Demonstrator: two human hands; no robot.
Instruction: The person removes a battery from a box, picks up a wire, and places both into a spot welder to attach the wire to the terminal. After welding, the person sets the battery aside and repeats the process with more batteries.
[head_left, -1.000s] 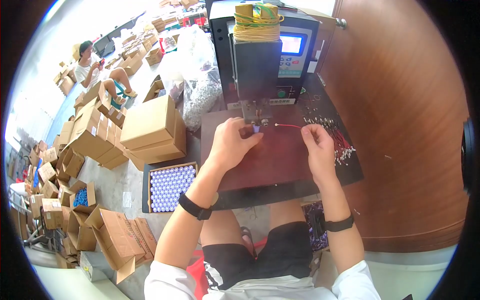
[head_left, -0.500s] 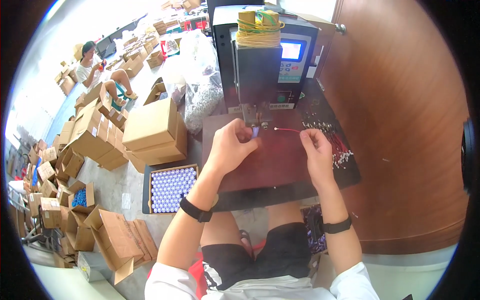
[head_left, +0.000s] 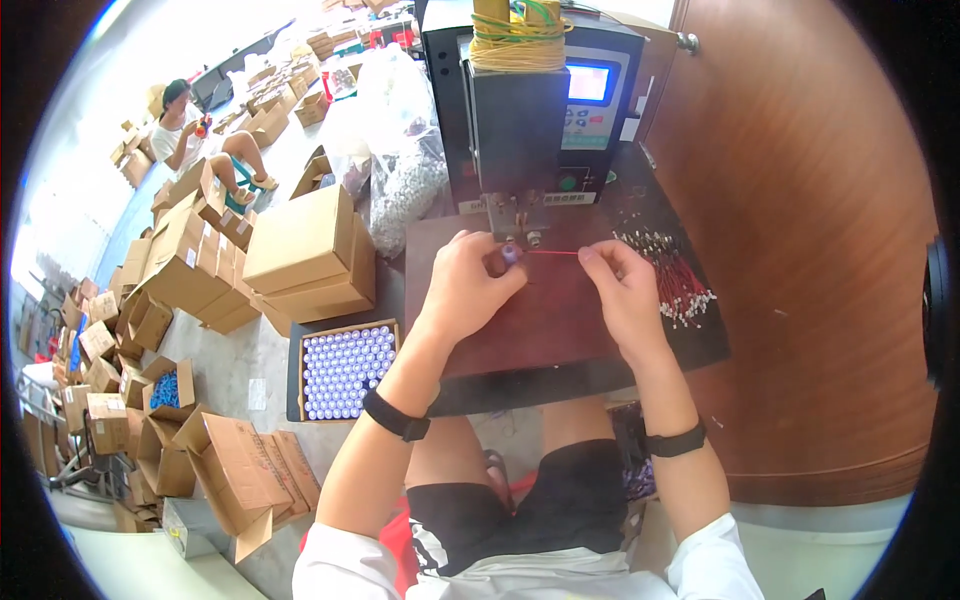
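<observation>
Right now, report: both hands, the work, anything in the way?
Left hand: holding purple cylindrical cell, partly covered. Right hand: pinching thin red wire, far end near cell, contact unclear. Black boxy machine head close beyond the cell.

Right hand point(head_left: 624, 292) shifted left, nearer left hand point(head_left: 470, 287); red wire point(head_left: 553, 253) now reaches purple cell point(head_left: 511, 255).

To your right stands a brown wooden panel point(head_left: 810, 250); on your left, cardboard boxes point(head_left: 298, 240) crowd a brightly lit grey floor point(head_left: 238, 352).
</observation>
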